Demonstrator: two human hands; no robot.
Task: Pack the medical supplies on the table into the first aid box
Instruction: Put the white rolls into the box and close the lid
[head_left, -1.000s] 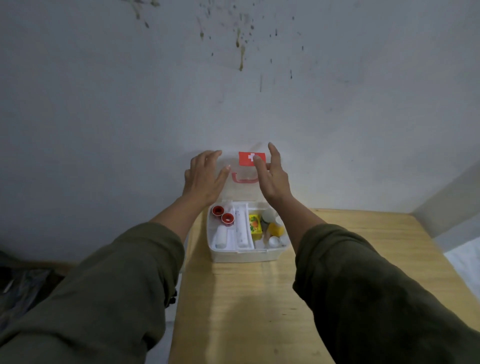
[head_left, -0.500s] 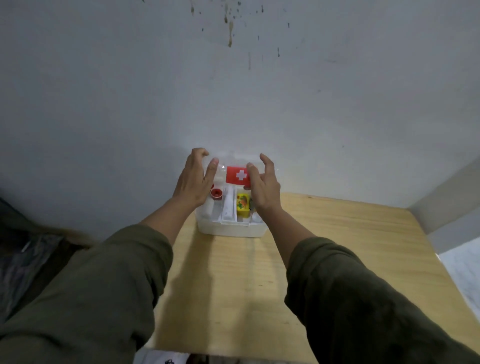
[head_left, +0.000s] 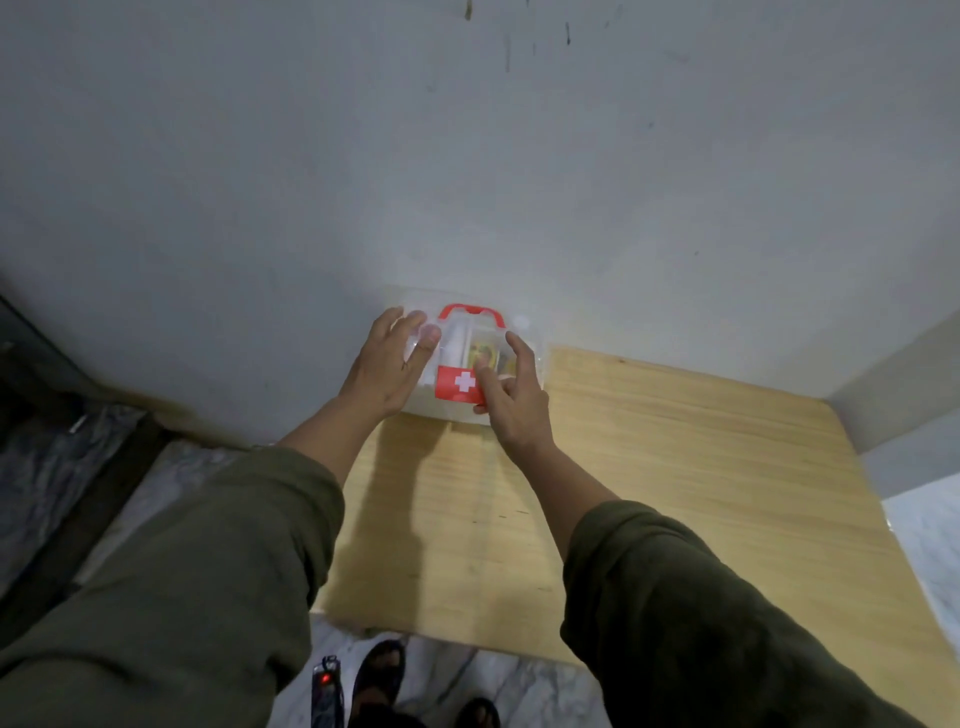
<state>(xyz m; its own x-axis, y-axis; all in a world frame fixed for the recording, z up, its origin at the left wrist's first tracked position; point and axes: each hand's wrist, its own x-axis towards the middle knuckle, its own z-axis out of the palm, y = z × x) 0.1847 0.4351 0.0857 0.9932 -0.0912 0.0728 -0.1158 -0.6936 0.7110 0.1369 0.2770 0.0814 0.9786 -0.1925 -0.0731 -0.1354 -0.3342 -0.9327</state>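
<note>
Hiding box contents: both hands, blurred.

1. The first aid box: its near-left part is hidden under the left hand, its right side under the right hand.
2. Contents behind the clear lid are blurred; only a yellow packet at the box's 12 o'clock shows, its print unreadable.
3. At 6 o'clock the picture's edge cuts off both sandals and a dark device with a red light.
</note>
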